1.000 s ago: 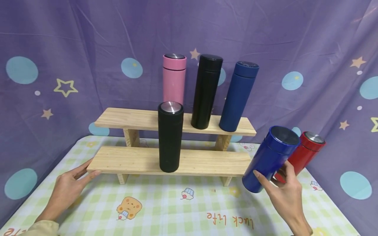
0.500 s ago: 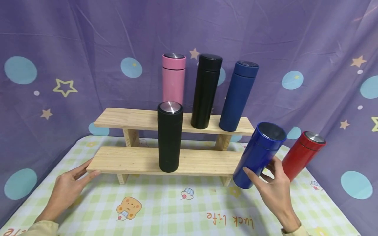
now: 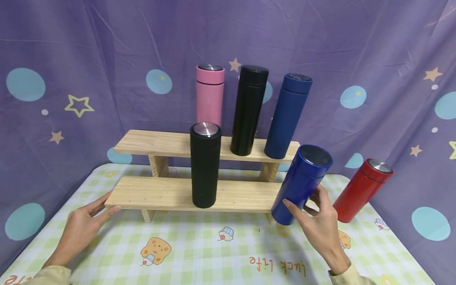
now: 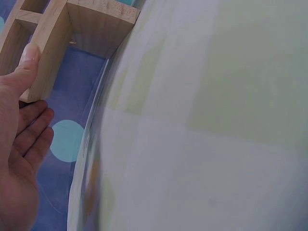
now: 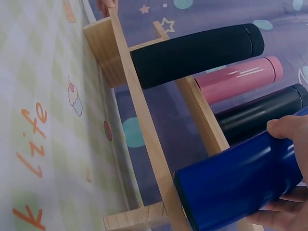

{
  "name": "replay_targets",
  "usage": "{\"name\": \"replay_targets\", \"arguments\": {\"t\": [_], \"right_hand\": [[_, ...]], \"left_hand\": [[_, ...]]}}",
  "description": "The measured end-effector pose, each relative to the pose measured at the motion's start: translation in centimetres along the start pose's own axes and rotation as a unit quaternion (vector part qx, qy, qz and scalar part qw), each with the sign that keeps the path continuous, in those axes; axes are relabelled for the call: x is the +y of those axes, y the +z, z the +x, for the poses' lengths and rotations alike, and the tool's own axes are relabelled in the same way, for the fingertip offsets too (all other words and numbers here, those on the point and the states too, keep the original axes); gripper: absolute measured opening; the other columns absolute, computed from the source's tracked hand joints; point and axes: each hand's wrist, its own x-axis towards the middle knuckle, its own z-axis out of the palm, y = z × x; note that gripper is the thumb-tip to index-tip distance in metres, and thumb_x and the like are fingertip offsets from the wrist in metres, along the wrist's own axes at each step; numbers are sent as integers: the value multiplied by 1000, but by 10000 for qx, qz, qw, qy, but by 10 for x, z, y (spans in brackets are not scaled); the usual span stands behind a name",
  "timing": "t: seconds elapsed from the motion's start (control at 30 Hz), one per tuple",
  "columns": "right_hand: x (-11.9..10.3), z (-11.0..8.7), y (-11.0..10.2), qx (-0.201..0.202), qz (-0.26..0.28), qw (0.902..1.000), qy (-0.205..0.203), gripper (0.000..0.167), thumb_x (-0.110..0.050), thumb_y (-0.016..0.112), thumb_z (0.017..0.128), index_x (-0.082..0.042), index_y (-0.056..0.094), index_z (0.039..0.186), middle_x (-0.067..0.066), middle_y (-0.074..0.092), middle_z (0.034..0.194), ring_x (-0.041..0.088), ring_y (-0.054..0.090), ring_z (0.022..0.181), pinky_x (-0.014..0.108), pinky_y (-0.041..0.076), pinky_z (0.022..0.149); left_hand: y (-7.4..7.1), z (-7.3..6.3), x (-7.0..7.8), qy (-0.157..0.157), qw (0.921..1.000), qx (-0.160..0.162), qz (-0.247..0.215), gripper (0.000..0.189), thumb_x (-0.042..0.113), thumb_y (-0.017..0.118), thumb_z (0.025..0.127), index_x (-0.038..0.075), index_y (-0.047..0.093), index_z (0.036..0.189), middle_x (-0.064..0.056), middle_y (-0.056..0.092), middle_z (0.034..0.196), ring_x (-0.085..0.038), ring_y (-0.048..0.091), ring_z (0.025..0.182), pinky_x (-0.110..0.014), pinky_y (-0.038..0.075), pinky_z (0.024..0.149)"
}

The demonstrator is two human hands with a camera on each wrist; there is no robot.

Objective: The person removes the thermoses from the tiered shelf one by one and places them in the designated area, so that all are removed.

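Observation:
My right hand (image 3: 318,221) grips a glossy blue thermos bottle (image 3: 299,186), tilted in the head view, its base overlapping the right end of the lower board. In the right wrist view the blue thermos bottle (image 5: 240,178) has its base close over that board, with thumb and fingers on either side. A two-tier wooden shelf (image 3: 156,190) stands on the table. My left hand (image 3: 80,229) holds the left end of its lower board; the left wrist view shows the thumb (image 4: 30,60) on the board and the fingers past its end. A black thermos bottle (image 3: 205,168) stands mid lower board.
On the upper board stand a pink bottle (image 3: 210,97), a glossy black bottle (image 3: 249,113) and a matte blue bottle (image 3: 288,118). A red bottle (image 3: 361,192) stands on the checked tablecloth (image 3: 192,245) at right. A purple curtain (image 3: 117,47) hangs behind.
My right hand has moved left with the glossy blue thermos bottle, away from the red bottle and over the right end of the lower board. The left hand has stayed put.

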Motion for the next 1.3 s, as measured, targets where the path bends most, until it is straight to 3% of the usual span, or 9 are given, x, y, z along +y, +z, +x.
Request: {"name": "replay_targets", "arguments": {"t": [0.6,0.93,1.3], "right_hand": [[-5,7,24,-153,330,9990,-261,72,0,90,78,2,54,139,15,68,124,9,67,103,19,60,76],[-8,9,36,-276,534,9978,-277,72,-1,90,79,1,53,140,16,68,125,27,69,106,26,62,76],[-14,12,50,-314,700,9967,-278,67,-4,90,79,-1,56,136,15,68,122,28,70,105,30,63,74]], "left_hand": [[0,0,-1,-90,10000,-15,-25,70,43,73,99,3,50,152,-33,53,138,-58,56,118,-63,53,84],[-1,0,-2,-104,9999,-114,-58,70,43,71,100,2,49,152,-33,52,139,-59,55,119,-65,52,86],[-1,0,0,-71,10000,-50,-18,70,43,72,99,1,50,152,-33,53,137,-58,56,117,-63,55,81]]}}
